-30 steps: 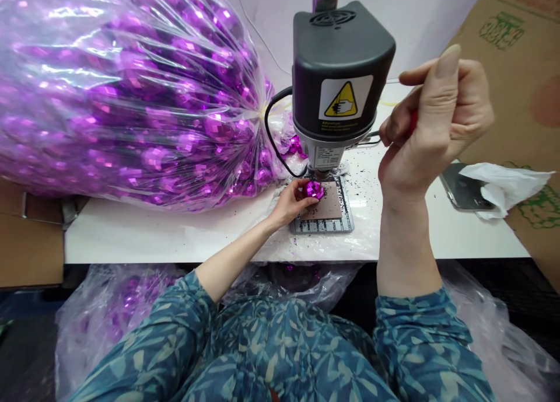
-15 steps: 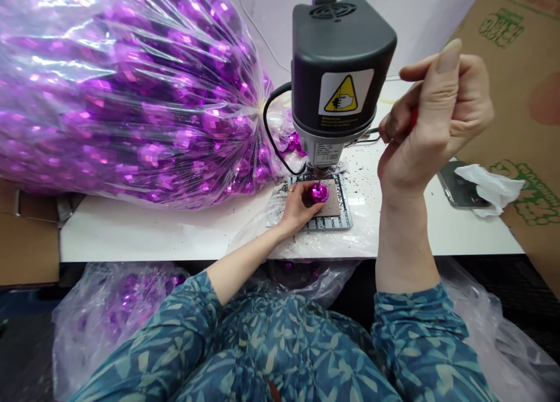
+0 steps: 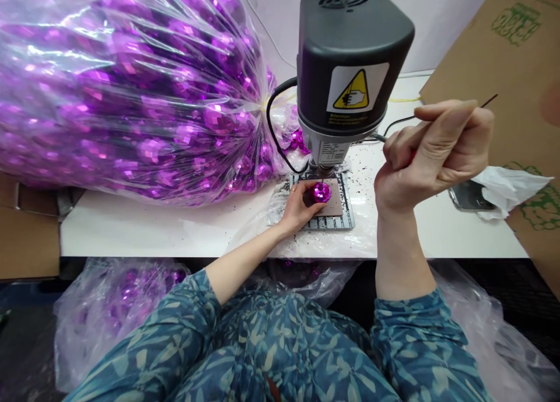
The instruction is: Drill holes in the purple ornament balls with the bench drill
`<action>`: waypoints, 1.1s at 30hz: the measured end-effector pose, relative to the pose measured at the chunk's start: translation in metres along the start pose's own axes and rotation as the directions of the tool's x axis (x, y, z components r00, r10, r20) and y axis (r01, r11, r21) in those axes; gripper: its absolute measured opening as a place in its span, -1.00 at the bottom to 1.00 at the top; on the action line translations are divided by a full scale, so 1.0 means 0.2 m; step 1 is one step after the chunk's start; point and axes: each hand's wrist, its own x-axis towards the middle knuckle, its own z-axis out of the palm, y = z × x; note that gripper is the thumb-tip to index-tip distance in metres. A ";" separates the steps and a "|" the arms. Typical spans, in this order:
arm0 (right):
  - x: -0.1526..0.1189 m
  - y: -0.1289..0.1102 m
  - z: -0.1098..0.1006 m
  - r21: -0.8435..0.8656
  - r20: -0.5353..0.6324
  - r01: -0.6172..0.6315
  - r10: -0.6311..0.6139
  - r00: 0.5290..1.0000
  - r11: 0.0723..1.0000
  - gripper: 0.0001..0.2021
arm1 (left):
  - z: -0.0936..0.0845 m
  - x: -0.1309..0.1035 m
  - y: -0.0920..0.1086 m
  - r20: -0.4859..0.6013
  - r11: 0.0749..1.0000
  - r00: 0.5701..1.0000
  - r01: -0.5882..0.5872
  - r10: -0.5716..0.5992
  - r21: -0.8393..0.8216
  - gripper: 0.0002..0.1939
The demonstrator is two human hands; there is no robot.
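My left hand [image 3: 300,208] is closed on a small shiny purple faceted ball [image 3: 322,192], thumb and fingers around its left side. The ball rests on a flat brown board [image 3: 335,208], which lies on the metal base plate [image 3: 350,220] of a dark grey drill press [image 3: 350,40]. Right above the ball is the thin drill bit, its tip at or in the ball's top; which, I cannot tell. My right hand [image 3: 435,157] is wrapped round the press's lever [image 3: 378,137] at the right, with a bit of its red grip showing between the fingers.
A big tied clear bag [image 3: 131,98] of purple faceted balls fills the left. Dark shavings lie around the base plate. On the right are a phone [image 3: 470,196], a crumpled white tissue [image 3: 510,189] and a large cardboard box [image 3: 490,58]. Another bag [image 3: 118,308] hangs below the table edge.
My right hand has come down with the lever. My left hand still holds the ball in the same place on the board. The view has shifted slightly.
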 end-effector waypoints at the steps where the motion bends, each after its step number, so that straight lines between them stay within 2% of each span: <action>1: 0.00 0.01 0.00 -0.024 -0.005 0.012 -0.012 1.000 1.000 -0.62 | 0.00 0.00 0.00 -0.001 1.000 1.000 0.001 -0.001 0.000 -0.42; 4: -0.01 0.03 0.00 -0.043 -0.021 0.069 -0.070 0.997 0.997 -0.60 | 0.00 0.00 -0.01 0.001 1.000 1.000 0.014 -0.014 -0.003 -0.43; 11: -0.04 0.08 -0.01 0.073 -0.036 0.168 -0.165 0.986 0.983 -0.68 | 0.00 0.00 -0.02 0.001 0.998 1.000 0.018 -0.018 -0.054 -0.41; 18: -0.07 0.10 -0.04 0.063 -0.071 0.167 -0.162 0.984 0.984 -0.69 | 0.00 0.00 -0.01 0.007 0.997 1.000 0.030 -0.030 -0.070 -0.41; 27: -0.14 0.16 -0.10 0.054 -0.051 0.214 -0.211 0.976 0.975 -0.69 | 0.00 -0.01 -0.02 0.011 0.997 0.999 0.038 -0.037 -0.073 -0.40; 29: -0.12 0.14 -0.09 0.075 -0.057 0.197 -0.193 0.979 0.977 -0.69 | 0.01 0.00 -0.02 0.010 0.997 1.000 0.030 -0.030 -0.076 -0.41; 33: 0.01 0.04 0.00 0.100 0.003 0.046 -0.046 0.999 0.994 -0.71 | 0.00 0.01 0.02 -0.024 0.999 0.999 0.033 -0.033 -0.015 -0.45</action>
